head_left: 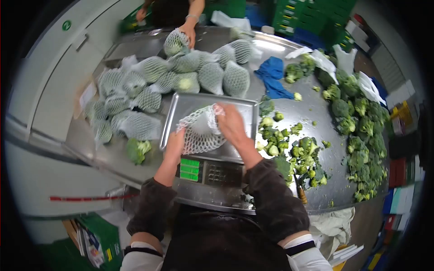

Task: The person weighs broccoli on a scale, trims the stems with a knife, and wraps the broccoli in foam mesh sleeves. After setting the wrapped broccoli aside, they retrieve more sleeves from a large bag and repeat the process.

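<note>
Both my hands grip a white foam net [203, 141] above the metal tray [246, 110] of a scale. My left hand [175, 145] is closed on the net's left edge. At the upper right edge, my right hand [231, 124] pinches the net's bunched rim and is slightly blurred. Whether anything lies inside the net is hard to make out. Below the tray sits the scale's lit green display [189, 170]. One bare broccoli head [138, 150] lies left of the scale.
Several net-wrapped broccoli heads [211, 77] crowd the table's far left, where another person's hand [188, 33] holds one. Broccoli trimmings [276, 140], a knife [301, 192] and a blue cloth [273, 77] lie to the right. Bare broccoli [361, 122] is heaped along the right edge.
</note>
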Action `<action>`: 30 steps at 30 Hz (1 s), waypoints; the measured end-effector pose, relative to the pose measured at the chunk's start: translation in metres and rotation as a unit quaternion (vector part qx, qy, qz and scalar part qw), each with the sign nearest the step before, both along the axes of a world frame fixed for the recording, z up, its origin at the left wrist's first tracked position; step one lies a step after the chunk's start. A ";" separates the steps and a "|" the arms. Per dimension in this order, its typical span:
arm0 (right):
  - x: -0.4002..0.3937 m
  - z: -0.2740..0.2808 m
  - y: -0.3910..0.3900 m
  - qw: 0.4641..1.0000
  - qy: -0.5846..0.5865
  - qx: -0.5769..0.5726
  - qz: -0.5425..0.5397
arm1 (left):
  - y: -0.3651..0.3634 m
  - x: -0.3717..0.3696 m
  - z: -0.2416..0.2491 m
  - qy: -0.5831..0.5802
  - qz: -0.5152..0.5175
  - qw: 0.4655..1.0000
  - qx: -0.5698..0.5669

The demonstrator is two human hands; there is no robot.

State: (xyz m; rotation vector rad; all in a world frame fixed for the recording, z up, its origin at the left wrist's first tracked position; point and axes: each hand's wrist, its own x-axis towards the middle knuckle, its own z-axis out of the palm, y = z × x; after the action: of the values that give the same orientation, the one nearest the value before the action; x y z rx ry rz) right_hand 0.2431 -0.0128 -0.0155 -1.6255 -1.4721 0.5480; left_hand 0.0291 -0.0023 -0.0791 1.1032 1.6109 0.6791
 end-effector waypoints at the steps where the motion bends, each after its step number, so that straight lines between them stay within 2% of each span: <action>1: 0.000 0.005 0.004 0.994 0.021 -0.104 0.011 | 0.001 0.007 0.005 -0.139 0.050 0.989 0.018; 2: -0.009 -0.012 0.002 0.998 0.057 -0.020 -0.034 | 0.003 0.018 0.012 -0.284 0.089 0.954 0.027; 3: -0.017 -0.015 -0.007 0.993 0.092 0.060 -0.043 | 0.001 0.019 0.021 -0.304 0.142 0.941 -0.042; 4: -0.020 -0.007 -0.019 0.986 0.116 0.114 -0.035 | 0.014 -0.005 -0.034 -0.381 0.038 0.922 0.055; 5: -0.018 0.007 -0.034 0.984 0.132 0.119 0.005 | 0.006 -0.017 -0.043 -0.483 -0.029 0.873 0.054; 6: -0.015 0.017 -0.048 0.976 0.144 0.153 0.055 | -0.021 -0.002 0.017 -0.591 -0.043 0.806 -0.005; 7: -0.009 0.036 -0.065 0.968 0.125 0.190 0.109 | -0.037 0.009 0.061 -0.620 -0.047 0.773 -0.122; 9: -0.006 0.047 -0.091 0.954 0.142 0.164 0.207 | -0.053 0.006 0.076 -0.595 -0.088 0.790 -0.122; 10: -0.004 0.051 -0.103 0.951 0.172 0.110 0.231 | -0.061 0.005 0.078 -0.573 -0.109 0.805 -0.110; 12: -0.004 0.031 -0.117 0.952 0.225 0.013 0.208 | -0.068 0.001 0.075 -0.510 -0.146 0.843 -0.095; 13: 0.003 0.033 -0.121 0.953 0.225 0.018 0.204 | -0.072 0.003 0.070 -0.475 -0.162 0.859 -0.098; 15: 0.028 0.038 -0.139 0.889 0.348 -0.235 0.182 | -0.084 0.016 0.060 -0.399 -0.201 0.888 -0.111; 16: 0.036 0.042 -0.144 0.889 0.349 -0.234 0.181 | -0.090 0.023 0.051 -0.359 -0.218 0.901 -0.112; 17: 0.043 0.047 -0.147 0.818 0.481 -0.274 0.153 | -0.098 0.028 0.041 -0.319 -0.237 0.912 -0.104; 18: 0.047 0.052 -0.152 0.725 0.603 -0.310 0.123 | -0.105 0.031 0.028 -0.269 -0.259 0.925 -0.077; 19: 0.050 0.056 -0.158 0.691 0.671 -0.261 0.072 | -0.111 0.030 0.012 -0.207 -0.281 0.937 -0.020; 21: 0.067 0.036 -0.166 0.623 0.748 -0.183 0.136 | -0.121 0.026 -0.016 -0.093 -0.306 0.942 0.096; 22: 0.072 0.023 -0.169 0.590 0.780 -0.153 0.139 | -0.125 0.021 -0.033 -0.082 -0.297 0.943 0.125; 23: 0.075 0.015 -0.172 0.553 0.811 -0.126 0.141 | -0.132 0.045 0.019 -0.352 -0.170 0.916 -0.089; 24: 0.079 0.016 -0.176 0.575 0.800 -0.142 0.093 | -0.130 0.083 0.072 -0.589 -0.013 0.763 -0.266; 26: 0.083 0.012 -0.181 0.598 0.784 -0.167 0.009 | -0.138 0.079 0.041 -0.463 -0.028 0.885 -0.050; 28: 0.087 0.009 -0.188 0.527 0.836 -0.150 0.029 | -0.136 0.089 0.052 -0.498 0.048 0.861 -0.091; 29: 0.087 0.002 -0.191 0.522 0.837 -0.163 0.034 | -0.131 0.092 0.059 -0.497 0.060 0.862 -0.080; 30: 0.085 -0.007 -0.195 0.520 0.836 -0.172 0.037 | -0.125 0.095 0.067 -0.549 0.056 0.823 -0.136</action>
State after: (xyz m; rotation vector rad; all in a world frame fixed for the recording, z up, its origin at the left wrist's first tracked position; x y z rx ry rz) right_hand 0.3285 -0.2082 -0.0226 -0.4799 0.1497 1.8004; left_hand 0.1239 -0.1273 -0.0123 0.2455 0.7077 0.8927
